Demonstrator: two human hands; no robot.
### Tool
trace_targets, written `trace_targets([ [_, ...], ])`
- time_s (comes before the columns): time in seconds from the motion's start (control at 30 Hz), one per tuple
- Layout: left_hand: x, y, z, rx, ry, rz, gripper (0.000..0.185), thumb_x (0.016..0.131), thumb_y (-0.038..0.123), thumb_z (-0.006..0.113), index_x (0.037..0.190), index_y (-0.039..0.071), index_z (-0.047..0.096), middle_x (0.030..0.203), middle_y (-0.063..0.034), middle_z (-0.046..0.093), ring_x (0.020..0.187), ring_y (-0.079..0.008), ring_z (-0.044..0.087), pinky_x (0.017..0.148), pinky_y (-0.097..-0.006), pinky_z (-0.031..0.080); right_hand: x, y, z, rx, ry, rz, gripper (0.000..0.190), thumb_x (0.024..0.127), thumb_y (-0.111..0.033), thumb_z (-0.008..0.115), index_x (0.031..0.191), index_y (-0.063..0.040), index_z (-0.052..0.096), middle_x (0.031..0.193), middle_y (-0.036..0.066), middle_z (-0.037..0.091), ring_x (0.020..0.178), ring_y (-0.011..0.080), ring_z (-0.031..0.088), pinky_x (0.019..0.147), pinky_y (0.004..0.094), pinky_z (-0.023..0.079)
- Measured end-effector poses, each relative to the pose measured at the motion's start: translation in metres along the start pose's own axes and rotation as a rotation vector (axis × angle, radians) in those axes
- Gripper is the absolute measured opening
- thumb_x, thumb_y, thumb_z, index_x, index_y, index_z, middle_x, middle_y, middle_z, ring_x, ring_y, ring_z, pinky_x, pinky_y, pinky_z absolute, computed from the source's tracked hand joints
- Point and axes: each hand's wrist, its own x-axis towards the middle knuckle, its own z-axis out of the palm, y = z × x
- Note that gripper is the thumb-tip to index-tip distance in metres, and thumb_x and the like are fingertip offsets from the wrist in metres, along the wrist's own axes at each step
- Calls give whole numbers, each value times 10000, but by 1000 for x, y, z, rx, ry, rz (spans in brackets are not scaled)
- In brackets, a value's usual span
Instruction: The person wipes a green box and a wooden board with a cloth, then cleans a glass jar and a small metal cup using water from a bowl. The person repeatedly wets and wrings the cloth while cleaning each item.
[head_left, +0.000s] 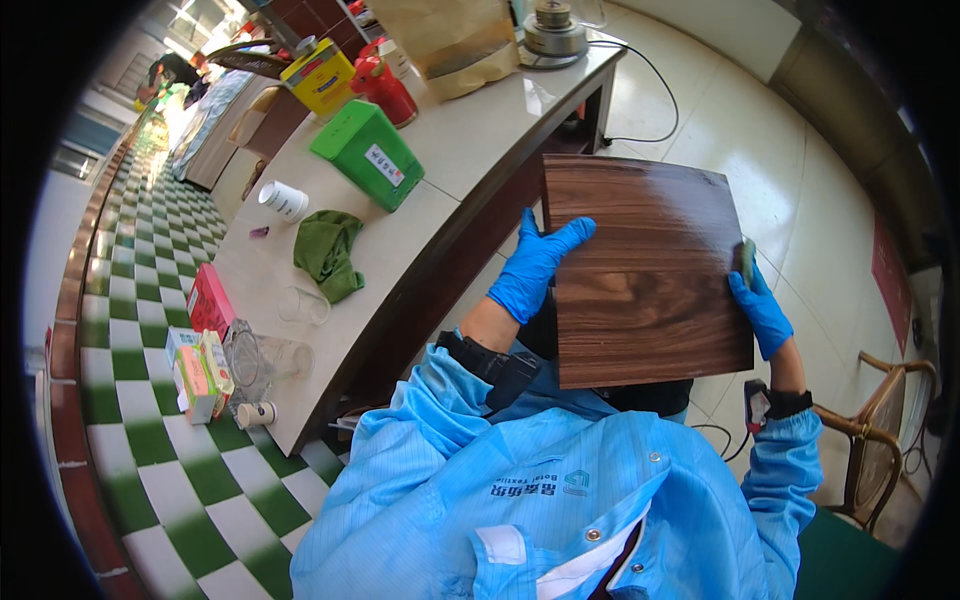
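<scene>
A square dark wood-grain board (652, 307) is held up in front of my body, its face towards me and light glaring off its upper right part. My left hand (534, 264), in a blue glove, grips the left edge with the thumb lying over the face; its other fingers are mostly hidden behind. At the opposite edge, my gloved right hand (760, 309) holds a green pad (747, 259), perhaps a sponge, against the board's side. How far the right fingers reach behind the board cannot be seen.
To the left stands a long light-topped table (439, 161) bearing a green box (360, 150), a red jug (384, 91), a paper bag (457, 41), a crumpled green cloth (328, 253), a drinking glass (304, 306) and a clear pitcher (274, 360). A wooden-framed chair (862, 442) is at right.
</scene>
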Motion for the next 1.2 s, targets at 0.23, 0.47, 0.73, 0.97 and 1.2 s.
trace_targets([
  [0.23,-35,-19,0,-10,-41,22,1065,701,309,812,1437,0,108,1245,-212,483,1098,-273,535,893,-370,486,-47,3,-4,325,-80,362,764,845,-553,574,1373,-34,389,1276,99,503,1155,198,476,1001,292,348],
  [0.47,-43,21,-24,-224,-8,88,748,726,260,792,1316,28,395,1156,-147,555,1020,-241,577,841,-353,514,-24,-42,1,387,8,47,712,891,-524,515,1412,-71,342,1325,113,472,1201,209,453,1034,315,336],
  [0.73,-39,54,-68,-296,128,252,682,740,312,762,1287,55,446,1150,-137,566,1019,-250,589,851,-364,514,68,-101,44,573,-262,-169,595,954,-404,428,1455,-132,259,1481,63,291,1333,225,327,1089,350,291],
  [0.97,-30,51,-91,-379,180,214,709,743,267,762,1319,65,403,1183,-147,542,1051,-278,574,858,-400,515,88,-124,86,677,-252,-14,552,954,-334,436,1436,-102,299,1468,72,319,1333,229,326,1097,342,281],
  [1.2,-24,51,-107,-362,268,287,654,777,241,735,1318,79,405,1205,-122,533,1065,-270,571,870,-409,515,117,-141,120,758,-264,6,460,958,-267,457,1373,-76,409,1357,72,462,1249,191,436,1061,311,338],
])
